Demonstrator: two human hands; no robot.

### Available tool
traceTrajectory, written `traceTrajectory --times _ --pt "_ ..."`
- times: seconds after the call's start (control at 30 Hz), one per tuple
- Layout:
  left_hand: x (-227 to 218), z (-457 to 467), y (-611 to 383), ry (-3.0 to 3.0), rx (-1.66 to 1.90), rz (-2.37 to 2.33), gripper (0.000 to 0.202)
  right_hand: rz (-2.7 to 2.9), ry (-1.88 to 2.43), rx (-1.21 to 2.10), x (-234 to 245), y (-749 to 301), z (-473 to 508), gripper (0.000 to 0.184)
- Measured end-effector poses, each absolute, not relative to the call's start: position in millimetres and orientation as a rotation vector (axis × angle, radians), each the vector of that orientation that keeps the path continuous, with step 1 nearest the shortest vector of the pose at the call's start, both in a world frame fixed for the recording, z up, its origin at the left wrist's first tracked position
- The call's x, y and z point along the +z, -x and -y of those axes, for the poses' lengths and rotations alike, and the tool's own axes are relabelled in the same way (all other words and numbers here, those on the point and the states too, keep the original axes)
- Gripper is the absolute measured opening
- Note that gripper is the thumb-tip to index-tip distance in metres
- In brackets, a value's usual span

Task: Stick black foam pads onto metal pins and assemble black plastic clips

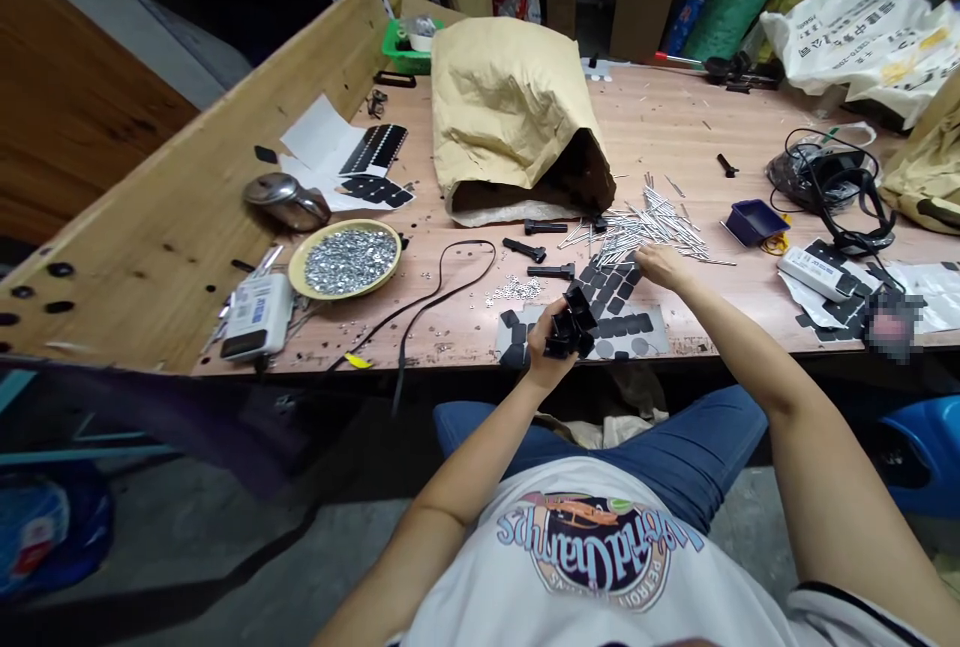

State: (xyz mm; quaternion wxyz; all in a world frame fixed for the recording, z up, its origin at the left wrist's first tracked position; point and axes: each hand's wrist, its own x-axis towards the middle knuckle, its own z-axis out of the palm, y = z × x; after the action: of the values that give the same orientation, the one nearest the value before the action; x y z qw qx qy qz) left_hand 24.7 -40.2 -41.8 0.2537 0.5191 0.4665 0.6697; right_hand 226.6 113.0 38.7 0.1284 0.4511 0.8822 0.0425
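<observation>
My left hand (544, 345) is closed around several black plastic parts (574, 319) with square hollow ends, held over the table's front edge. My right hand (663, 268) reaches to the near side of a loose pile of thin metal rods (651, 225). Its fingers are drawn together, and what they hold, if anything, is too small to make out. Under and between the hands lie sheets of black adhesive-looking pads (611, 285). Left of the rods are several loose black plastic parts (551, 271), and a scatter of small metal pieces (514, 291) lies below them.
A large open paper sack (514, 107) stands behind the rods. To the left are a yellow bowl (298, 272) of small metal pieces, a white device (257, 317) and a black strap (439, 292). At right sit a dark blue box (756, 223) and a black headset-like frame (851, 212).
</observation>
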Motion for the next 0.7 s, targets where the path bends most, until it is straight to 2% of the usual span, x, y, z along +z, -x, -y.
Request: traceTrajectory --times 0.1,0.23,0.4,0.57,0.7 --pt "-38.6 40.3 -23.1 -1.549 1.9 -1.254 0.039 -2.999 -1.419 0.048 54.7 -229.4 -93.7 0.024" --pt "-40.5 38.3 -23.9 -1.557 1.921 -1.253 0.038 -3.612 -1.406 -0.078 101.4 -221.6 -35.5 0.015" --pt "-36.9 40.7 -25.6 -1.575 1.924 -1.145 0.036 -3.929 -1.114 -0.242 152.5 -197.3 39.1 0.019" --pt "-31.2 44.9 -24.6 -1.627 1.915 -1.116 0.03 -3.921 -0.867 -0.223 150.0 -181.6 66.7 0.023" --pt "-31.7 47.5 -23.5 -1.623 1.89 -1.199 0.027 -3.876 -0.735 -0.047 131.5 -173.6 70.3 0.016"
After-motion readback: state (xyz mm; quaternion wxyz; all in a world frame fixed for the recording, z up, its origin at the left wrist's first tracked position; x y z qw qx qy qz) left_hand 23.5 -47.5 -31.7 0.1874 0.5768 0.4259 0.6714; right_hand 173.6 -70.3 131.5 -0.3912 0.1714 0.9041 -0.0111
